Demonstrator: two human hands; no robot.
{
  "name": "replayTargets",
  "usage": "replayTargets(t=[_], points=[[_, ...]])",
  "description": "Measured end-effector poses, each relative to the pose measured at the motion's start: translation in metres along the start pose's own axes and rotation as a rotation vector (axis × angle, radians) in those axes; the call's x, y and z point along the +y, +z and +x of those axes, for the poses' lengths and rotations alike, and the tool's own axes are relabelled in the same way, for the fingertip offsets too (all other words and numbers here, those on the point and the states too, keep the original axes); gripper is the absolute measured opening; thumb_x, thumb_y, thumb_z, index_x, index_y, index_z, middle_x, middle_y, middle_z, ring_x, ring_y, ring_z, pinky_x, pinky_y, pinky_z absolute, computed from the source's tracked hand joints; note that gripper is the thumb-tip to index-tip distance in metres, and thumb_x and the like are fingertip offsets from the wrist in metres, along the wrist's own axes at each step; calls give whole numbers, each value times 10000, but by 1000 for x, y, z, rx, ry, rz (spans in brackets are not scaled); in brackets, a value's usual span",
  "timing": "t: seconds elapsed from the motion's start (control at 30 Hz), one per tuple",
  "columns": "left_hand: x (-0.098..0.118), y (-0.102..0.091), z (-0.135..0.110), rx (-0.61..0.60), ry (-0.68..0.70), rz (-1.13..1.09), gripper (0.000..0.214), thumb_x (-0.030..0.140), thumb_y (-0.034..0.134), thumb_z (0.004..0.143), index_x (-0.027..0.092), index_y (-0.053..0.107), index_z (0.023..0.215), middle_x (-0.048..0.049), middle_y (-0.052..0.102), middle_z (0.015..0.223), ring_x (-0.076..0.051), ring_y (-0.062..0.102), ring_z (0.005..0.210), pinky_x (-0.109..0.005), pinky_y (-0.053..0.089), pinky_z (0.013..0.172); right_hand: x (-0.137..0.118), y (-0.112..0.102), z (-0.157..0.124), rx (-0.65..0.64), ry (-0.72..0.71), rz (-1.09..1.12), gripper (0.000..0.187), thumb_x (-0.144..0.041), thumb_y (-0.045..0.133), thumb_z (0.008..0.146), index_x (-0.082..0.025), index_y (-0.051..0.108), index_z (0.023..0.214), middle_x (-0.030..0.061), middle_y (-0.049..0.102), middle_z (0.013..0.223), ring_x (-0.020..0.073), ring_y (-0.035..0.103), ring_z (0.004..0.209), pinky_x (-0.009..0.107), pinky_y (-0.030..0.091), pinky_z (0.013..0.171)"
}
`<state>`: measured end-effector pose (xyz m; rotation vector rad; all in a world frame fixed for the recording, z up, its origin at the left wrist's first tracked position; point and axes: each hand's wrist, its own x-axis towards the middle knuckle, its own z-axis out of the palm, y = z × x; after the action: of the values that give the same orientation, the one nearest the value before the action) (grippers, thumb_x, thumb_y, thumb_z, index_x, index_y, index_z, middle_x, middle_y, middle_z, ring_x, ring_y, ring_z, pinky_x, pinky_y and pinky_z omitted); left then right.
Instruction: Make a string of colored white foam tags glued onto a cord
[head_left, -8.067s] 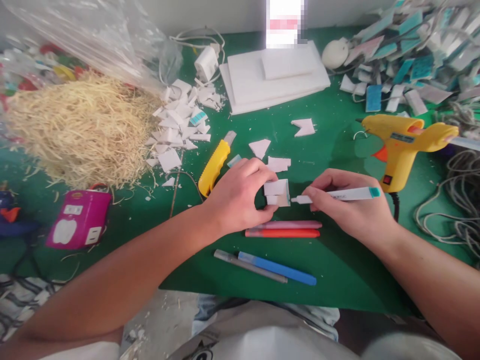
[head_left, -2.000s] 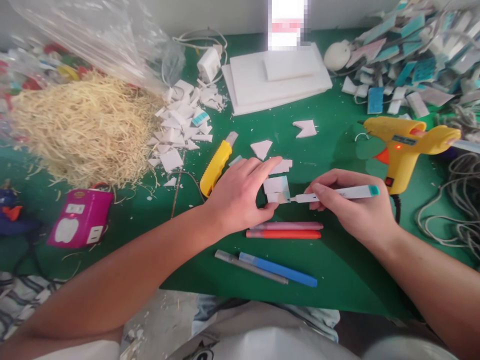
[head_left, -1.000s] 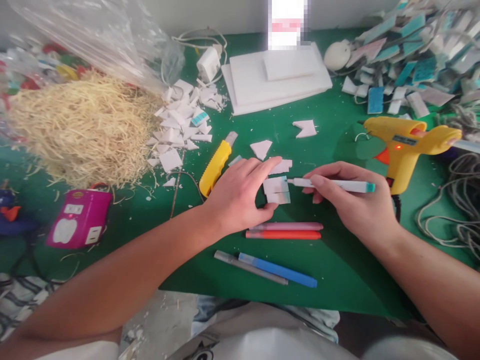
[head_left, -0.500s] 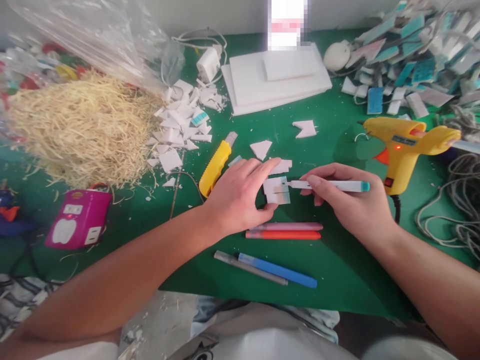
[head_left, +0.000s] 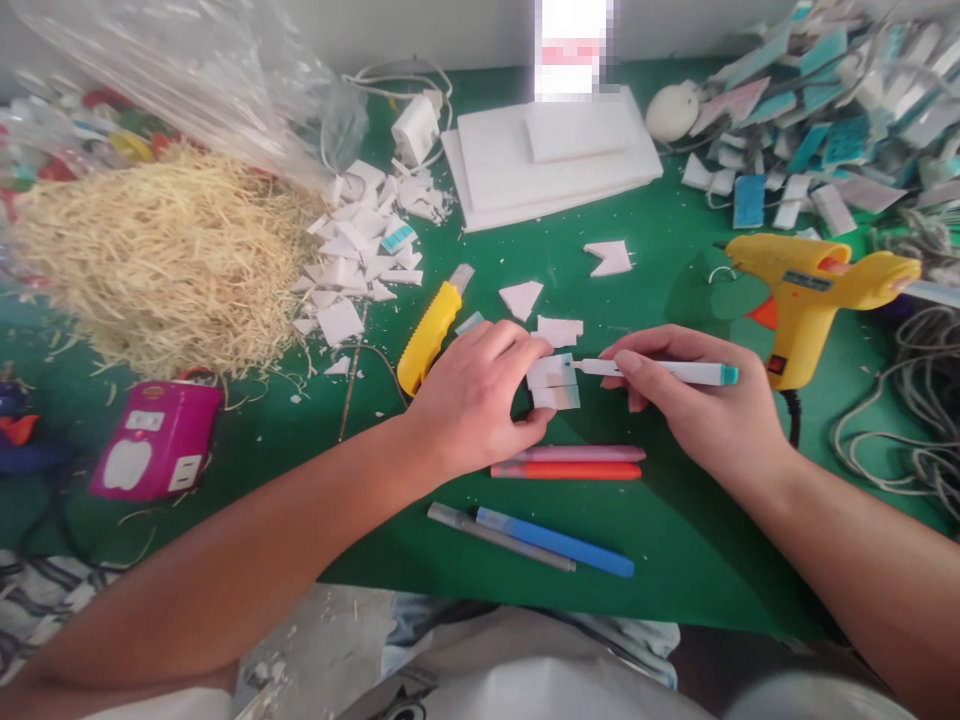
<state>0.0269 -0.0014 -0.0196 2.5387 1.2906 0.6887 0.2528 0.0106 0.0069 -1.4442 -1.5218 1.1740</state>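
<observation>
My left hand [head_left: 487,400] grips a small white foam-board piece [head_left: 546,372] by its left side, between thumb and fingers. Pale teal and tan colour marks the piece's right part, and a line crosses its middle. A white marker with a teal end [head_left: 667,372] is pinched in my right hand [head_left: 705,400], its tip at the piece's upper right edge. Just below the piece lie a pink marker [head_left: 585,454] and a red marker [head_left: 570,470]. Nearer to me are a blue marker [head_left: 555,541] and a grey marker [head_left: 502,537].
A yellow box cutter [head_left: 431,338] lies left of my left hand. At right stands a yellow glue gun [head_left: 802,290]. White scraps [head_left: 367,245], wood shavings [head_left: 165,260], a magenta power box [head_left: 157,438] and stacked white boards [head_left: 487,170] surround the work spot.
My left fingers have drawn back toward the foam-board piece, uncovering more of the scrap above it. The marker tip has shifted slightly up and left.
</observation>
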Motion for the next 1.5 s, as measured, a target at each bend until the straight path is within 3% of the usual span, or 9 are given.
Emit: replayTargets(t=[0.4, 0.6, 0.77, 0.97, 1.1, 1.5], points=[[-1, 2, 2, 8, -7, -32, 343, 257, 662, 843, 119, 708, 1154, -108, 671, 1048, -251, 654, 943, -402, 586, 825, 2, 2, -1, 4, -4, -18, 100, -334, 795, 823, -236, 784, 810, 11, 766, 731, 120, 583, 523, 257, 508, 497], [-1, 2, 3, 9, -8, -49, 296, 257, 655, 871, 133, 703, 1134, -103, 680, 1044, -242, 657, 944, -389, 581, 817, -3, -1, -1, -89, 50, -39, 174, -282, 757, 786, -234, 716, 623, 0, 679, 535, 134, 580, 483, 246, 470, 457], [-3, 1, 3, 6, 1, -50, 330, 265, 670, 854, 117, 709, 1147, -111, 687, 1053, -251, 663, 949, -394, 587, 822, -3, -1, -1, 2, 30, -28, 108, -302, 746, 818, -233, 757, 736, 8, 726, 615, 134, 590, 497, 251, 488, 467], [-3, 0, 3, 13, 17, -50, 299, 272, 658, 872, 114, 715, 1119, -109, 686, 1032, -247, 665, 939, -385, 584, 812, -4, -4, -3, -150, 65, -60, 195, -297, 730, 783, -228, 693, 605, 2, 659, 520, 145, 596, 473, 249, 470, 448], [-2, 0, 3, 8, 7, -47, 300, 268, 657, 872, 117, 708, 1127, -112, 684, 1035, -250, 663, 941, -386, 579, 800, -5, -2, -3, -45, 54, -33, 139, -303, 721, 791, -230, 731, 673, 3, 691, 559, 145, 616, 496, 246, 487, 465], [-3, 1, 2, -9, -17, -64, 288, 270, 668, 872, 141, 695, 1128, -100, 673, 1047, -243, 658, 953, -379, 568, 814, -5, -2, -3, -100, 60, -77, 159, -249, 698, 736, -242, 691, 577, -9, 652, 483, 143, 584, 440, 243, 452, 418]])
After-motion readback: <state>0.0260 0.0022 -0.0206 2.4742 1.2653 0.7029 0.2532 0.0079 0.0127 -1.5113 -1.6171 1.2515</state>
